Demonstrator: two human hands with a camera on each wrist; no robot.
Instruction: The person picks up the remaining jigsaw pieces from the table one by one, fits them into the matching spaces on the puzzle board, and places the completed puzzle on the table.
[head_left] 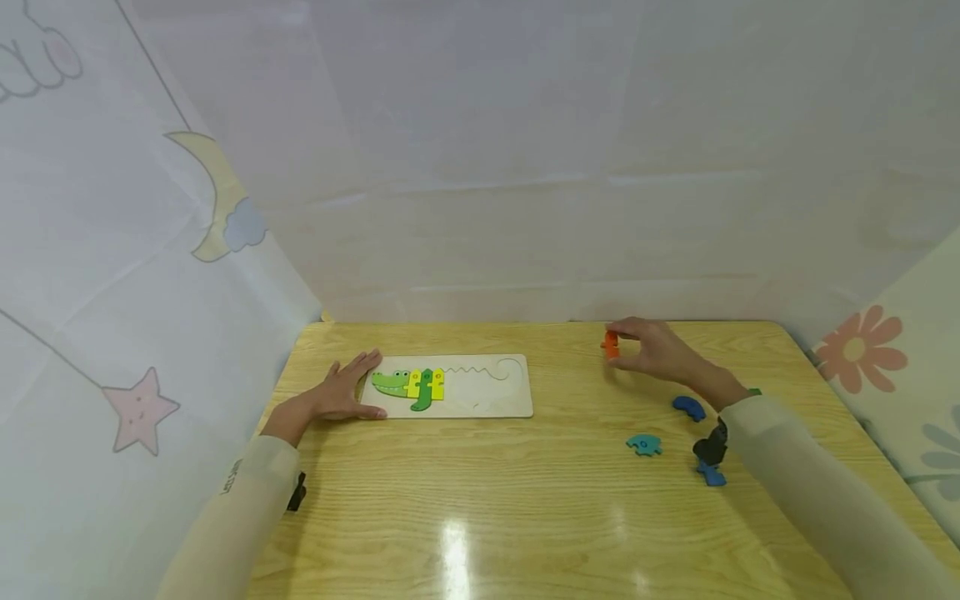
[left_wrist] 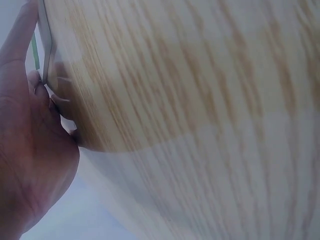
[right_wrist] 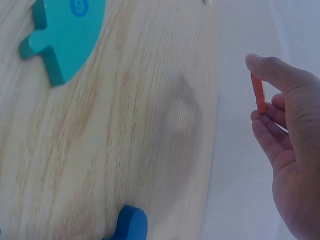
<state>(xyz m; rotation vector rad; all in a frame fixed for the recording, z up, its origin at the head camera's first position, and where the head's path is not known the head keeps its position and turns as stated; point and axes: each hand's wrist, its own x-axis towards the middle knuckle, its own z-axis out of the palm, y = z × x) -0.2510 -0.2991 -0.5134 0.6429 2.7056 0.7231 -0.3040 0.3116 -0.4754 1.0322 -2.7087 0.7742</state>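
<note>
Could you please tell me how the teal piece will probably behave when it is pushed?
The teal piece looks thick and solid, so probably stiff. Lying flat on the table, it would likely slide, not roll. Small beside the right hand, it should be light.

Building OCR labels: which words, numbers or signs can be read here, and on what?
"9" as the right wrist view shows it: teal puzzle piece; rotated, it could be a 6.
Lettering on the left sleeve: too small to read surely.
Circled marks on the two yellow pieces and the green leg piece: too small to read.
No other text readable.
</note>
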